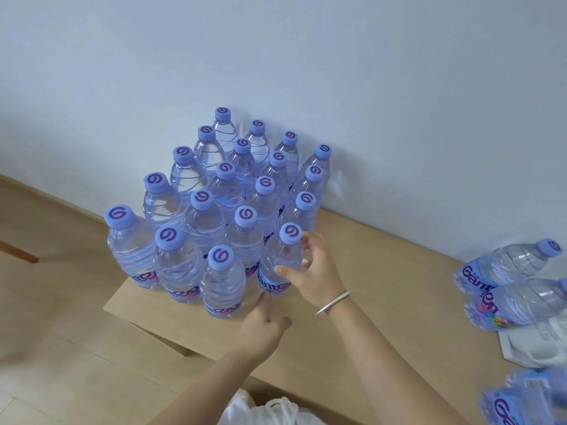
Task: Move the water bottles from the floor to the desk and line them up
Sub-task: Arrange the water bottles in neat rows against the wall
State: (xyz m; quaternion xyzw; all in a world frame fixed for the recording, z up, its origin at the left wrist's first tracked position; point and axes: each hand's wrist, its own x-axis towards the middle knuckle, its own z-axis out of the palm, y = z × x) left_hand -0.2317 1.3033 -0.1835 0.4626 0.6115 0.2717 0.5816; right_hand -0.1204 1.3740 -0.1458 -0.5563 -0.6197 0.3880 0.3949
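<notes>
Several clear water bottles with purple caps (225,191) stand upright in rows on the left end of the light wooden desk (383,271), against the white wall. My right hand (313,271) grips the nearest bottle of the right-hand row (283,259) just below its cap, thumb and fingers curled round its shoulder. My left hand (260,325) reaches in below it, fingertips touching the base of that same bottle near the label. Two more bottles (515,283) lie on their sides at the desk's right edge.
White paper or packaging (534,342) lies on the desk under the lying bottles. Another bottle (521,400) shows blurred at the bottom right corner. A white bag (264,409) sits below the desk front. Wooden floor (46,302) stretches left, with a furniture leg (18,251).
</notes>
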